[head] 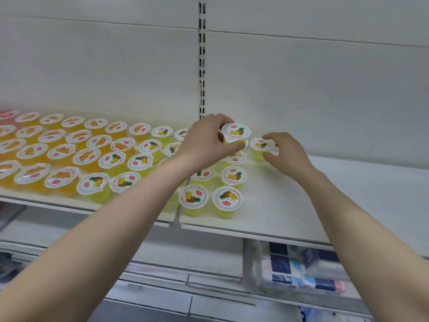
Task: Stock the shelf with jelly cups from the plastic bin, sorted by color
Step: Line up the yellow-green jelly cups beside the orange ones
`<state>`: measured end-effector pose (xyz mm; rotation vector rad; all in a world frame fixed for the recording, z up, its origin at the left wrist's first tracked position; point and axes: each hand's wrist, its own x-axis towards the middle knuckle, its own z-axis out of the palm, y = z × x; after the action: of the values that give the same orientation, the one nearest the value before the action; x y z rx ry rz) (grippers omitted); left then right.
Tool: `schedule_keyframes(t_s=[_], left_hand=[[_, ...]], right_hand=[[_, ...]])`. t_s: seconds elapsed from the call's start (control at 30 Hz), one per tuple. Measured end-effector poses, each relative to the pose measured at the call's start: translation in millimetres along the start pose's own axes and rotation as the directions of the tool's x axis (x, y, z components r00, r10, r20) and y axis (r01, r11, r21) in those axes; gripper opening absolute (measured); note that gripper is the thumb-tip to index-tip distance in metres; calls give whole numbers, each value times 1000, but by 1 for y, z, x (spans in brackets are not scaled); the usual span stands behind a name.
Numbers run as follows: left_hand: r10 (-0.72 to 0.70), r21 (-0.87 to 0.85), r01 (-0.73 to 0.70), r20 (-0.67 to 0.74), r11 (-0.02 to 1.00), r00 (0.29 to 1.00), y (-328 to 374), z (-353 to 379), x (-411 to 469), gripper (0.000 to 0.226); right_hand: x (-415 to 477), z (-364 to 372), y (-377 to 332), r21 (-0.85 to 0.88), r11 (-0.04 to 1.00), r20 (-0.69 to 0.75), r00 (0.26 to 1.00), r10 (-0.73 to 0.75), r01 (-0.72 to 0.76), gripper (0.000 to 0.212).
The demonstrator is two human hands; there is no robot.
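While the left hand (pixel 204 140) pinches a yellow jelly cup (pixel 235 133) above the shelf (pixel 290 205), its forearm hides several cups; the right hand (pixel 286 152), fingers narrowly spread, brackets another cup (pixel 260 147) farther right; leftmost cups are cropped, blurred.

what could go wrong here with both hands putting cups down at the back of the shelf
1. The left hand holds a yellow cup above the packed yellow rows; its forearm hangs just over the front cups and may tip them.
2. The right hand is around a back cup standing apart from the rows; placed there, it could leave the column uneven.
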<state>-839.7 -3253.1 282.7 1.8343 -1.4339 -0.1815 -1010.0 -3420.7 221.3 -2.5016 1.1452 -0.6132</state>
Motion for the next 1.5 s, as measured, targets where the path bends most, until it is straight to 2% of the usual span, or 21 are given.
schedule_keyframes(t_s=[0.1,0.23,0.4,0.6,0.87,1.1,1.23,1.4,1.5], left_hand=[[64,119,-70,56,990,996,12,24,10,43],[68,205,-99,152,974,986,19,55,17,48],[98,398,-177,212,900,972,15,76,17,53],[95,493,-205,238,845,967,10,89,19,53],[48,495,-176,260,851,965,7,88,18,53],[81,446,-170,213,879,974,10,80,15,60],[137,425,-188,149,885,979,11,63,15,56],[224,502,-202,18,841,975,1,25,8,49],[244,562,-199,-5,803,970,-11,-1,-1,47]], right_hand=[[-2,-13,7,-78,995,-27,998,-59,57,44],[-7,-24,16,-168,983,-72,993,-91,78,41],[-14,-29,22,-183,980,-91,992,-93,75,39],[-17,-30,23,-184,980,-100,990,-94,75,38],[-16,-32,15,-211,973,-98,988,-120,98,38],[-16,-36,6,-271,954,-85,984,-157,129,38],[-14,-40,-4,-306,934,-78,973,-216,183,38],[-9,-39,-29,-372,878,-57,937,-346,301,38],[-6,-34,-50,-401,834,-29,904,-426,380,38]])
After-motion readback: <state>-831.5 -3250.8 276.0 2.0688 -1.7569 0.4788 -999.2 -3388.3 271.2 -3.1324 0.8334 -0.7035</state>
